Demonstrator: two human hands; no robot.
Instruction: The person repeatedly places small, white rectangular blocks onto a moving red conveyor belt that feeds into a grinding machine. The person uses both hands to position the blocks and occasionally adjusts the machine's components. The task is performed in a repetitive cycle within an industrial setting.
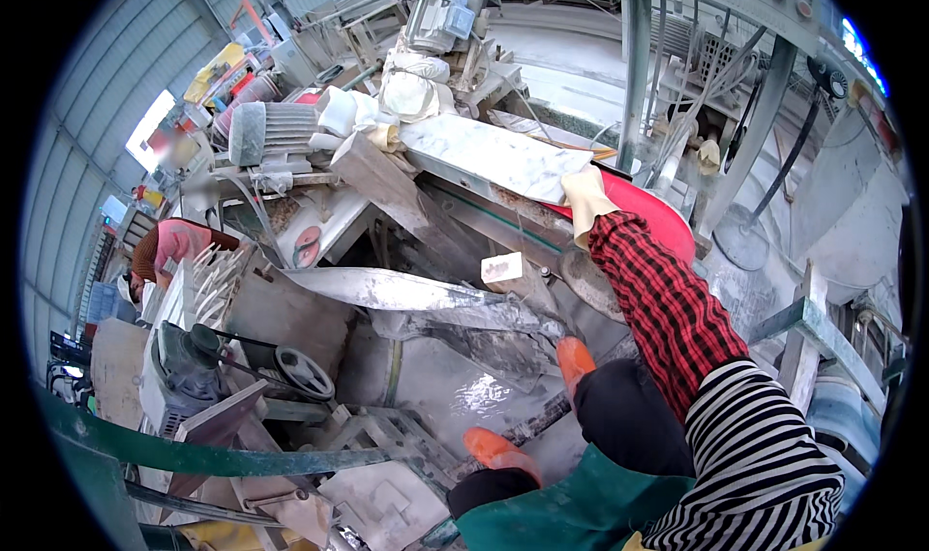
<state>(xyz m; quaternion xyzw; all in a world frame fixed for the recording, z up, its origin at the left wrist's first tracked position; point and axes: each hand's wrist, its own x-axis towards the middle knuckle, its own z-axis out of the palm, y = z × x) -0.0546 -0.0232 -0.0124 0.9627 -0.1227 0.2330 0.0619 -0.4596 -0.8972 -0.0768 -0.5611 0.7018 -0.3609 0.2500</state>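
Head view: looking down over a stone-cutting machine coated in grey slurry.
Right hand (587, 199): wearing a pale glove below a red-checked sleeve, it is lying flat, fingers together, on the near end of the marble slab (495, 154); it is pressing on the stone, not clamping it.
Left hand: not showing anywhere in the frame.
Slab position: it is lying tilted on the machine bed, just left of a red cover (650, 208) and below a grey motor (437, 15).
Handling: white, grey-veined stone is probably going to feel heavy, stiff and wet-slick (chipping at the edges seems likely); gripping both long edges looks safest.
Feet: orange boots (498, 451) are standing on wet, shining metal.
Labels: a small pale square tag (502, 267) is sitting on the frame below the slab; a red round disc (307, 246) is showing on a pale panel at left.
Nearby: another person in a pink top (180, 241) is bending at far left.
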